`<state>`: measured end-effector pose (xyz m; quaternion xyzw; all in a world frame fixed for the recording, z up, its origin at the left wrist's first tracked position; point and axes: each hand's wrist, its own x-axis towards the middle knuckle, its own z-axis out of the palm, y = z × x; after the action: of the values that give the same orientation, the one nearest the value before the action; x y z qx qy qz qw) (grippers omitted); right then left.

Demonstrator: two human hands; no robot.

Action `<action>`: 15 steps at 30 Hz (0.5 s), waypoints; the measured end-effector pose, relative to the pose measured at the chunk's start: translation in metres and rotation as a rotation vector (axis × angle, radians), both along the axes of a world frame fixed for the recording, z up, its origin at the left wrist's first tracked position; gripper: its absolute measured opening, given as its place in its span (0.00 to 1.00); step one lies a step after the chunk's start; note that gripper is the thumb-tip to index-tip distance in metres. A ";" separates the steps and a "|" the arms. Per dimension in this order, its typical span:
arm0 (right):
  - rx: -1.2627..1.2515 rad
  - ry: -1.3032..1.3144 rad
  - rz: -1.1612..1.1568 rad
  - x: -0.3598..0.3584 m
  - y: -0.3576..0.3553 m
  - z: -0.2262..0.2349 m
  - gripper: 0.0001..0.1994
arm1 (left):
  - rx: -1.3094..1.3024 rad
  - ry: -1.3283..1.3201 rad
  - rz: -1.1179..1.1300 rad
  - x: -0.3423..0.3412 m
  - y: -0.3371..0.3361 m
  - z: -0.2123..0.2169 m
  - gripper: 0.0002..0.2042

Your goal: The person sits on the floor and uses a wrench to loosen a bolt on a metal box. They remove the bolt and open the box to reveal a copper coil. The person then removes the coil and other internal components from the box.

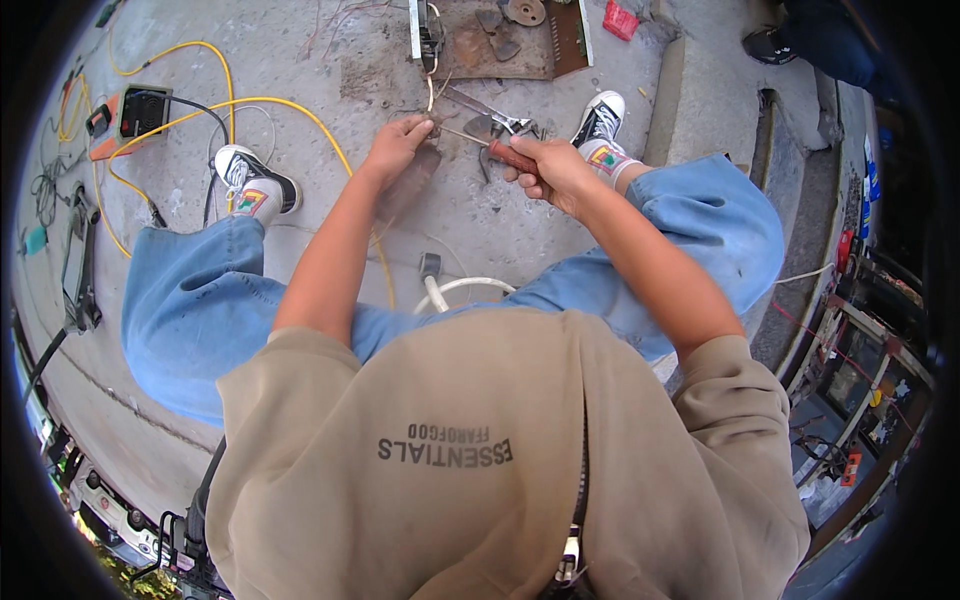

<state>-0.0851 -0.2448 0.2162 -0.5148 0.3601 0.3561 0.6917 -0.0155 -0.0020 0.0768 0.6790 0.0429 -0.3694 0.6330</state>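
My right hand (553,174) is wrapped round the red handle of a screwdriver (513,155). Its thin shaft points left, and its tip ends at the fingers of my left hand (398,146). Those fingers are pinched together, and what they hold is too small to make out. A white wire (431,90) runs down to just above them from a long metal-cased part (425,40). Beyond my right hand, an adjustable wrench (485,108) lies on the concrete beside some dark metal tools (483,128).
A rusty metal tray (530,70) holding loose metal pieces lies ahead. To the left stands an orange and black machine (128,122) with a yellow cable (300,112) crossing the floor. A concrete ledge (668,110) runs along the right. Another person's shoe (768,47) is at far right.
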 end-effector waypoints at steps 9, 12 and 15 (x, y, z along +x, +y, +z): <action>-0.744 -0.917 0.470 -0.004 0.009 -0.009 0.10 | 0.062 0.014 -0.030 0.004 -0.003 0.003 0.14; -0.477 -0.690 0.287 0.001 0.009 0.002 0.11 | -0.050 0.026 0.040 -0.001 -0.002 -0.002 0.14; 0.062 -0.104 -0.062 0.008 -0.008 -0.001 0.13 | -0.058 0.037 0.076 -0.005 -0.003 -0.001 0.14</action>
<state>-0.0774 -0.2530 0.2147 -0.4994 0.3283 0.3182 0.7359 -0.0204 -0.0053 0.0762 0.6513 0.0698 -0.3587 0.6650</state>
